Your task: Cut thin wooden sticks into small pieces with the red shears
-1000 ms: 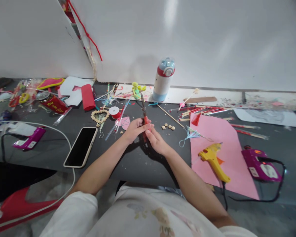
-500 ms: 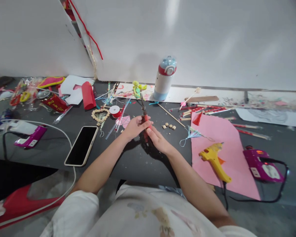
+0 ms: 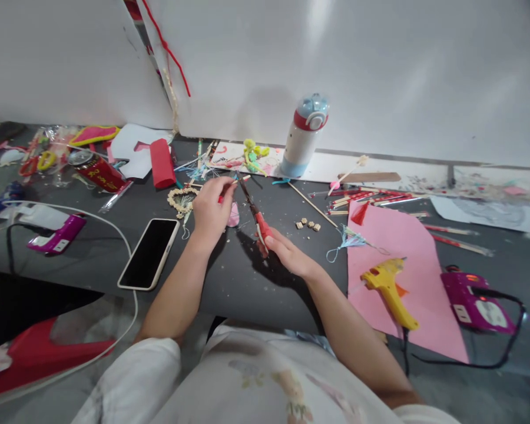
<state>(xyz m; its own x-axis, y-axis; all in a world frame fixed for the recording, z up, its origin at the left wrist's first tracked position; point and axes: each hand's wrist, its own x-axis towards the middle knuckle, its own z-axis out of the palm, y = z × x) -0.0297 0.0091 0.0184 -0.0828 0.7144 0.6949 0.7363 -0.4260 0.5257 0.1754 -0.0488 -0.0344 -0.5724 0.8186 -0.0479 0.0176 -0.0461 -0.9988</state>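
Observation:
My right hand (image 3: 285, 250) is closed around the red handles of dark-bladed scissors (image 3: 251, 203), which point away and to the left. My left hand (image 3: 212, 209) pinches a thin wooden stick (image 3: 234, 182) at its fingertips. The pale end of this stick lies at the scissors' tips; whether the blades touch it, I cannot tell. Several short cut wooden pieces (image 3: 308, 224) lie right of the scissors. Partly behind my left hand are a heart-shaped ring of pale pieces (image 3: 176, 203) and pink paper (image 3: 234, 215).
A bottle (image 3: 297, 144) stands at the back by the white wall. To the right, a yellow glue gun (image 3: 391, 291) rests on pink sheet (image 3: 433, 306), beside a purple power box (image 3: 477, 300). A phone (image 3: 149, 253) and red can (image 3: 98, 172) are left, with a white cable nearby.
My left hand has left the scissors and moved up and left, now pinching the wooden stick near the tips. My right hand keeps the scissors, now tilted more leftward. The view has shifted slightly.

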